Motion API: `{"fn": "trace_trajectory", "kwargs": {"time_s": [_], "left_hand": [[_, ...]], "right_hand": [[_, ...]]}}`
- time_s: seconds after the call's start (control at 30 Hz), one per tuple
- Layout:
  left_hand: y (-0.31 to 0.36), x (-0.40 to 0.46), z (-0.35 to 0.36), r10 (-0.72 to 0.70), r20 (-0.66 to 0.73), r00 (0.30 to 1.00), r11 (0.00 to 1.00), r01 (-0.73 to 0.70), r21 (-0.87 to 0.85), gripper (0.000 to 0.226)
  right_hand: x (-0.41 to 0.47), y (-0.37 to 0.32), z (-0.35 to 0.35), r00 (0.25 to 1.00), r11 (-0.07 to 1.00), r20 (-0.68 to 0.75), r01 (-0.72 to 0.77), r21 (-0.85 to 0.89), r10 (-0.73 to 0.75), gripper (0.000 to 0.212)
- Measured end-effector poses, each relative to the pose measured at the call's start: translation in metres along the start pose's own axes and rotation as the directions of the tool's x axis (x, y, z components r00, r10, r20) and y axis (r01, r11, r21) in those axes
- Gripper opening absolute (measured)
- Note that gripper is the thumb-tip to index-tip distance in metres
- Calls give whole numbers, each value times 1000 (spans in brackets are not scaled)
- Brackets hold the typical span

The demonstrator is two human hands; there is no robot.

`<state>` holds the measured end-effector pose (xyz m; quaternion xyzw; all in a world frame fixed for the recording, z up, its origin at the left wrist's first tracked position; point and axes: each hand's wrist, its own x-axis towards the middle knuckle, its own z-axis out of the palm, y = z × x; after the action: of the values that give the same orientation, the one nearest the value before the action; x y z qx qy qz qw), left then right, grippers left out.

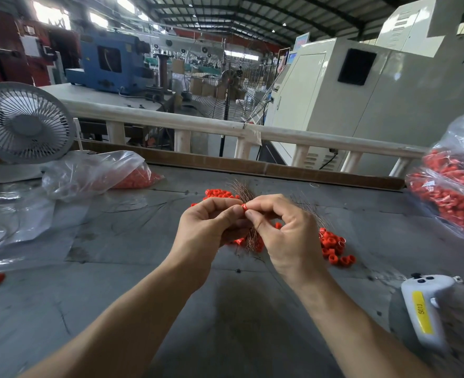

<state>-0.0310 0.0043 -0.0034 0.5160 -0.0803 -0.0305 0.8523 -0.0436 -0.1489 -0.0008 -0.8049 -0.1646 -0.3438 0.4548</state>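
Red ring (pixel 243 207) in pinching grip of left hand (pixel 209 227) and right hand (pixel 282 233) (wires (pixel 252 240) beneath).

A single head-worn wide-angle view looks forward and down, close over the grey table (pixel 116 268), factory hall beyond.

This is a big workshop. The grey desk (pixel 116 268) has a brown cardboard strip (pixel 225 160) along its far edge. A white fan (pixel 23 121) stands far left. Behind a white rail (pixel 170 121) sit a blue machine (pixel 110 64) and a big wire fan (pixel 225 85). Tall cream cabinets (pixel 389 105) fill the right. Daylight comes through high windows (pixel 50 15) under a dark roof (pixel 252 15).
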Motion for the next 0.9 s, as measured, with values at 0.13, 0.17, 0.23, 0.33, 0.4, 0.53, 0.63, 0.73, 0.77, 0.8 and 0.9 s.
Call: {"fn": "trace_trajectory", "kwargs": {"time_s": [0.13,0.17,0.23,0.33,0.4,0.53,0.63,0.73,0.77,0.8,0.9], "left_hand": [[1,-1,0,-7,-3,1000,1000,7,-17,9],[1,-1,0,-7,-5,1000,1000,7,-17,9],[1,-1,0,-10,-9,1000,1000,10,-17,9],[0,0,0,-45,-34,998,997,43,-65,10],[-1,-1,0,-101,-37,994,988,95,-118,7],[-1,0,-1,-202,-3,979,967,199,-161,9],[-2,0,-2,-221,-4,975,964,218,-153,11],[-1,0,-1,-238,11,971,961,237,-140,8],[-1,0,-1,-244,20,969,959,245,-140,7],[-1,-1,-1,-249,29,968,958,250,-140,6],[-1,0,0,-250,41,967,958,253,-133,8]], "right_hand": [[0,-1,2,999,998,-6,38,-59,-39,9],[1,-1,2,999,996,-4,50,-80,-50,8],[1,-1,3,998,992,-3,65,-108,-65,7],[0,-5,4,997,984,4,78,-163,-78,10],[-2,-8,6,996,971,18,92,-222,-90,15],[-4,-14,10,994,932,43,107,-346,-98,21],[-4,-16,12,995,915,56,101,-391,-86,20],[-4,-15,9,997,919,60,73,-386,-54,16],[-4,-14,8,997,920,62,64,-387,-44,15],[-4,-14,8,997,920,65,59,-388,-36,14],[-4,-14,7,997,912,67,68,-404,-44,10]]}}
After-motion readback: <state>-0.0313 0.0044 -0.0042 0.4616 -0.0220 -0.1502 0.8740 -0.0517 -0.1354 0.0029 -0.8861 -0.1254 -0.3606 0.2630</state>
